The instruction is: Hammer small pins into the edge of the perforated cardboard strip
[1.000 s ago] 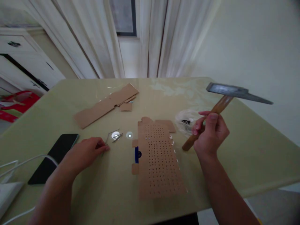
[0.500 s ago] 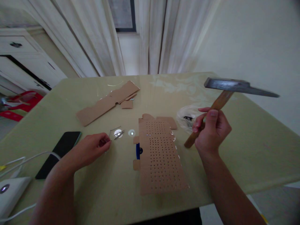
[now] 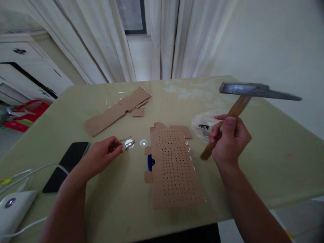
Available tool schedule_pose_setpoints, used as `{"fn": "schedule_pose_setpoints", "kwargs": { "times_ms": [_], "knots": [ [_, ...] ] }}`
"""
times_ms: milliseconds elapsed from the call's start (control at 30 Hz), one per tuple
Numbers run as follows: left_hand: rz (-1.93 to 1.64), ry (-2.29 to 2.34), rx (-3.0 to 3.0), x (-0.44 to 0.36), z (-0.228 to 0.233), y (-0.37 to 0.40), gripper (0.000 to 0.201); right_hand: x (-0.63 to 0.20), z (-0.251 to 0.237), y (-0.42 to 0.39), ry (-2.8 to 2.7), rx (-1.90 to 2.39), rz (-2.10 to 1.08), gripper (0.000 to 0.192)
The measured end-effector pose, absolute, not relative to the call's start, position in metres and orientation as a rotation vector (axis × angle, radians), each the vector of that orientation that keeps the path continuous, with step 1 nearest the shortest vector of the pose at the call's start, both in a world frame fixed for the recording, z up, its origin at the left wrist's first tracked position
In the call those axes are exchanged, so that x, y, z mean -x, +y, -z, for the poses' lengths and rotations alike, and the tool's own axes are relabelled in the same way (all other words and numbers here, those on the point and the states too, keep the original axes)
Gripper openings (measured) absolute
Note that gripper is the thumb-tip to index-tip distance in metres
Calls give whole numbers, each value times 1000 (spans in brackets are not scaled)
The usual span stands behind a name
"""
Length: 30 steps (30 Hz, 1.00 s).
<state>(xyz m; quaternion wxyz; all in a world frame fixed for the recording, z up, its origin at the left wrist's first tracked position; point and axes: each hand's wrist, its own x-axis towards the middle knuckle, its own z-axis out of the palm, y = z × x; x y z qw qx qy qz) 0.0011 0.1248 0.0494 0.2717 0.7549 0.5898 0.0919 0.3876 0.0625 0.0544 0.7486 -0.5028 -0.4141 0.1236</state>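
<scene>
My right hand [image 3: 231, 141] is wrapped round the wooden handle of a hammer [image 3: 243, 89], raised above the table with its metal head up and the thin end pointing right. My left hand [image 3: 107, 152] is low over the table, thumb and fingers closed in a pinch; what they hold, if anything, is too small to make out. Just beside its fingertips, several thin nails [image 3: 129, 145] lie on a shiny round disc. Between my hands rests a flat cardboard piece [image 3: 174, 168] with rows of small holes. A blue object [image 3: 150, 162] shows from under its left edge.
A second round disc [image 3: 143, 143] lies left of the cardboard. Cardboard strips [image 3: 116, 111] are farther back. A clear plastic bag [image 3: 202, 126] sits beside the hammer handle. On the left are a black phone [image 3: 67, 165], a white device [image 3: 17, 209] and cables.
My left hand has moved slightly right and up, closer to the nails on the disc. The right hand keeps the hammer raised in nearly the same place.
</scene>
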Motion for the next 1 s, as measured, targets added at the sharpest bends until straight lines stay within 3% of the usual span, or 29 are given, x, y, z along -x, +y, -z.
{"fn": "schedule_pose_setpoints", "kwargs": {
  "times_ms": [200,333,1000],
  "knots": [
    [-486,1704,-1999,-1,-49,127,53,-387,-56,62,-920,1084,-270,34],
    [-549,1838,-2005,0,-50,127,48,-386,-57,61,-924,1104,-267,34],
    [-375,1965,-1944,-4,-42,130,35,-386,-57,60,-938,1119,-266,34]
  ]
}}
